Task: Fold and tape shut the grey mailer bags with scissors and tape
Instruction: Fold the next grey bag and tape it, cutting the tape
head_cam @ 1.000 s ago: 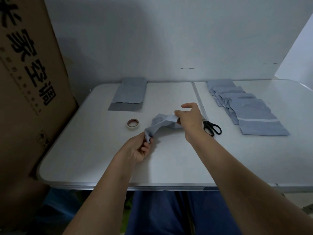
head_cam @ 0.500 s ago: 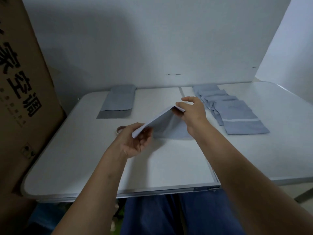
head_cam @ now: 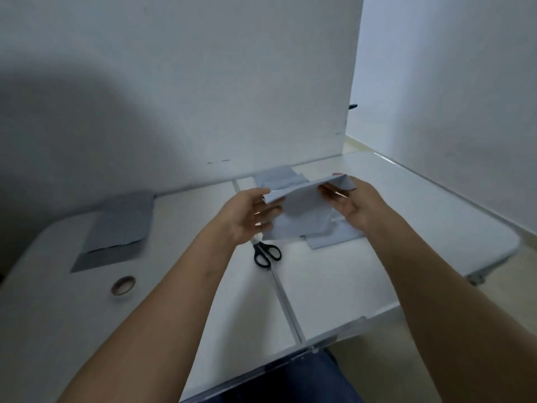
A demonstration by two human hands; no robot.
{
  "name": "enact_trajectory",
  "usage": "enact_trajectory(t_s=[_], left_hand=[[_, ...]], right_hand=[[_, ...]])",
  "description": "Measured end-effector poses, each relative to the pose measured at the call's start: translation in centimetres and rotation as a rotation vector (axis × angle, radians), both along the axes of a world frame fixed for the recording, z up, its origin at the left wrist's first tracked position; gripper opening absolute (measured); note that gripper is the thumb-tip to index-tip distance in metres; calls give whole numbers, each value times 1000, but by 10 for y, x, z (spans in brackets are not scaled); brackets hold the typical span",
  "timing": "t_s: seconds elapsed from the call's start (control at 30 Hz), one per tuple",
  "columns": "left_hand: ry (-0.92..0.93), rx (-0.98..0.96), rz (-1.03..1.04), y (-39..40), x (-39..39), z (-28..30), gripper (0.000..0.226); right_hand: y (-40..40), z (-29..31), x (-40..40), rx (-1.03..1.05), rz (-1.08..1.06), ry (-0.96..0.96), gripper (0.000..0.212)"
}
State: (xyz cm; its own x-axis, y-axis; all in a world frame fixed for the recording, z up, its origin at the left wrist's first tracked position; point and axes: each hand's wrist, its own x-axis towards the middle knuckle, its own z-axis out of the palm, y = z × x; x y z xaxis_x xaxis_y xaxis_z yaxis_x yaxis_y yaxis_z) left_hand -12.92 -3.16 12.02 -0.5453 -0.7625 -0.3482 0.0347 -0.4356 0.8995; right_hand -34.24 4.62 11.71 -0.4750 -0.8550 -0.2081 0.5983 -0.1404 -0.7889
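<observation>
Both hands hold one grey mailer bag (head_cam: 299,199) above the white folding table (head_cam: 334,280), over the table's right half. The left hand (head_cam: 247,215) pinches the bag's left end, thumb on top and fingers curled beneath. The right hand (head_cam: 353,203) grips the bag's right end, where a corner of the bag is folded over above the fingers. The bag spans the gap between the two hands, and its lower part hangs toward the table. A row of grey mailer bags (head_cam: 331,238) lies flat on the table below and behind the held bag, largely hidden by it. Black-handled scissors (head_cam: 266,253) lie on the table near the centre seam, just below the left hand and not touching it. A roll of tape (head_cam: 123,285) lies flat on the left half of the table, well apart from both hands. A separate grey mailer stack (head_cam: 116,231) rests on the far left of the table, beyond the tape. White wall panels (head_cam: 203,82) stand behind the table.
</observation>
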Motion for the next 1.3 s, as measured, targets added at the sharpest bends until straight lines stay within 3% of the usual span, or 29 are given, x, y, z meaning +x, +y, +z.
enact_trajectory(t_s=[0.1,0.2,0.3,0.43,0.5,0.67,0.83,0.97,1.03,1.1,1.13,1.2,1.23,1.3], left_hand=[[-5,-58,40,-24,-47,5,29],[28,-102,90,-43,-83,9,9],[9,-104,97,-51,-104,-7,7],[-68,41,38,-35,-107,-63,20],[-76,133,14,-22,-104,-87,32],[-143,221,-68,15,-102,-103,25],[-320,166,-170,33,-105,-114,26],[-514,-69,-292,41,-96,-110,21],[-818,-401,-443,36,-93,-107,39],[-1102,-851,-456,31,-94,-103,44],[-1129,-1067,-388,29,-96,-102,38],[-975,-1391,-260,25,-103,-101,18],[-919,-1461,-271,21,-108,-104,18],[-953,-1355,-411,16,-115,-113,38]], right_hand=[[-23,4,-35,-38,-24,18,8],[-47,8,-68,-109,-29,-17,9],[-59,-4,-101,-26,-6,21,10],[-34,-44,-128,198,178,451,20],[-16,-56,-134,317,276,547,27],[14,-65,-139,724,507,904,12],[19,-84,-131,849,410,1162,13],[13,-98,-125,1030,430,1429,27],[14,-108,-118,1094,355,1554,31],[13,-113,-106,955,144,1624,27],[11,-116,-99,829,47,1650,26],[6,-121,-80,605,-26,1681,24],[4,-125,-72,524,-4,1698,25],[0,-141,-59,444,75,1724,31]])
